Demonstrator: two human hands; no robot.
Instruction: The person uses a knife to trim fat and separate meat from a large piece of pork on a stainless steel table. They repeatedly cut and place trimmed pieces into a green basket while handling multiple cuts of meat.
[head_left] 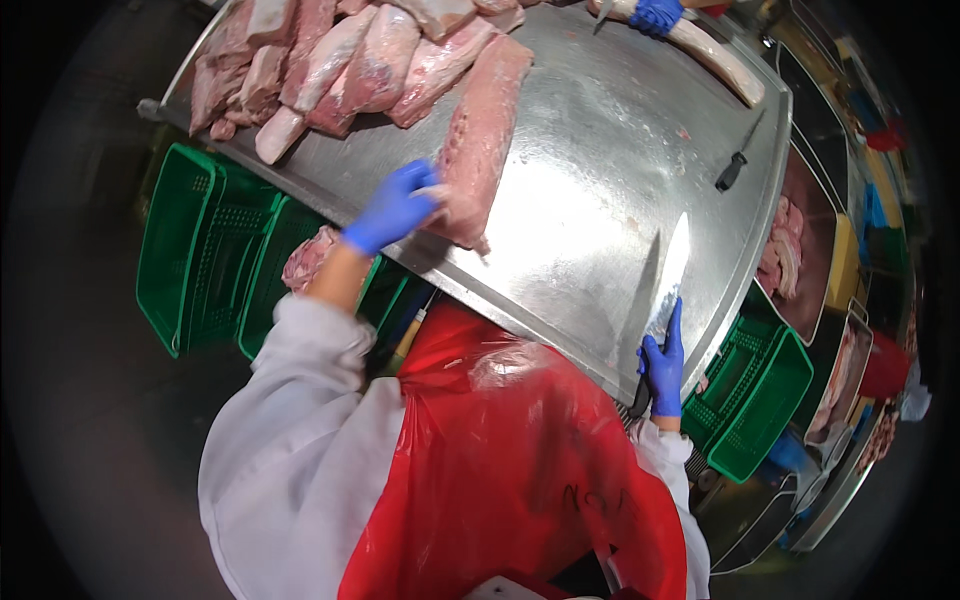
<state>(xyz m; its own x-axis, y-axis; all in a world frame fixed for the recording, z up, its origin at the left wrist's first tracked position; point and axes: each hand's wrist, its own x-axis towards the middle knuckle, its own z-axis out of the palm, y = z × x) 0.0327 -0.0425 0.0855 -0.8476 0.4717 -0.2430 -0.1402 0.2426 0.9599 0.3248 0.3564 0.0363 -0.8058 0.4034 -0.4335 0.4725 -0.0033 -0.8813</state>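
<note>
A long pink slab of meat (478,140) lies at a slant on the steel table (580,230), its near end close to the front edge. My left hand (398,208), in a blue glove, is closed on the slab's near left corner. My right hand (664,368), gloved in blue too, grips the dark handle of a long knife (672,270). The blade points away from me over the right part of the table, apart from the meat.
Several meat cuts (375,65) are piled at the far left. Another knife (735,165) lies at the right. Across the table, a co-worker's gloved hand (657,14) rests on a long pale cut (715,60). Green crates (180,250) stand below the left edge, another crate (755,400) below the right.
</note>
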